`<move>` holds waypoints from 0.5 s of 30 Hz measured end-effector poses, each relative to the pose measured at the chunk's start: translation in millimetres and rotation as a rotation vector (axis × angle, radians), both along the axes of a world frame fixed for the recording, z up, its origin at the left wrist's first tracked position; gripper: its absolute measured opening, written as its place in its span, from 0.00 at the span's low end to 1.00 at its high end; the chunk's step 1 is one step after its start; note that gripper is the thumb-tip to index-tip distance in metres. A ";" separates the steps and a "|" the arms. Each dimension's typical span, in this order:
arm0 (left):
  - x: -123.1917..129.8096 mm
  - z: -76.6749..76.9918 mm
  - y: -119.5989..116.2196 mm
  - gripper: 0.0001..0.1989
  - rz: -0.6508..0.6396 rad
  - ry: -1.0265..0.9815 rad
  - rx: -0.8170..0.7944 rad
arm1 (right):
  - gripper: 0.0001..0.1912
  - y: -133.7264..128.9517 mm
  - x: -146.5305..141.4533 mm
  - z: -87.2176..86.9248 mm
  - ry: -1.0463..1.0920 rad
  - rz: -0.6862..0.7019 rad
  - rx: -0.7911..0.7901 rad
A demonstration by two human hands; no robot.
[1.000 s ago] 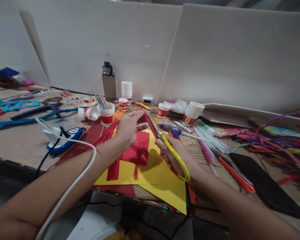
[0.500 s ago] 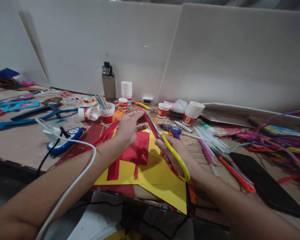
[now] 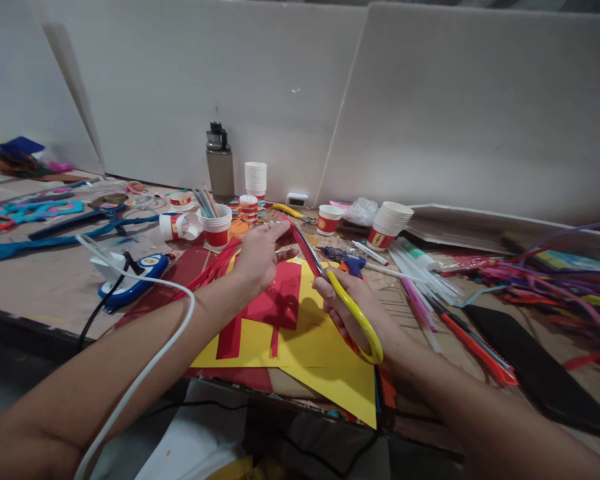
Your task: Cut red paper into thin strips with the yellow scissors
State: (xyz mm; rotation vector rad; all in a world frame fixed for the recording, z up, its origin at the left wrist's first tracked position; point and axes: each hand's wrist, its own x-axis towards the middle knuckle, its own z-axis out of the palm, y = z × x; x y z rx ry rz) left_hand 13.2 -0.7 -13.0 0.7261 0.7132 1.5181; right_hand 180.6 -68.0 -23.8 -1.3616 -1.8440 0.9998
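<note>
My right hand [image 3: 347, 303] grips a pair of scissors [image 3: 356, 319] with yellow handles, its blades pointing up and away to the left. A red paper strip [image 3: 303, 241] runs along the blades. My left hand [image 3: 260, 257] pinches the strip's far end near the blade tips; how much paper lies between the blades cannot be made out. Below both hands, a red paper piece [image 3: 275, 300] and narrower red strips [image 3: 229, 339] lie on yellow sheets [image 3: 330, 373]. A bundle of thin red strips [image 3: 207, 270] is left of my left hand.
Stacked paper cups [image 3: 389, 223], a pencil-filled cup [image 3: 215, 230] and a bottle [image 3: 220, 167] stand behind. To the right lie a glue gun [image 3: 347, 260], a red utility knife [image 3: 480, 350] and a black flat case [image 3: 523, 363]. A white cable [image 3: 187, 320] crosses over my left forearm.
The view has shifted slightly, so everything sits a little further right. Both hands keep nearly the same pose on the scissors and the red strip.
</note>
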 end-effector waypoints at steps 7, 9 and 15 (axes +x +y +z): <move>-0.9 -0.6 0.0 0.09 -0.008 -0.011 -0.006 | 0.15 1.8 0.1 1.5 -0.080 -0.010 0.055; -1.6 -1.0 0.8 0.08 -0.011 -0.015 -0.014 | 0.15 1.6 -0.1 1.2 -0.081 -0.015 0.061; -2.1 -1.4 1.9 0.07 -0.020 -0.028 -0.020 | 0.15 1.2 -1.7 3.9 -0.089 -0.010 0.083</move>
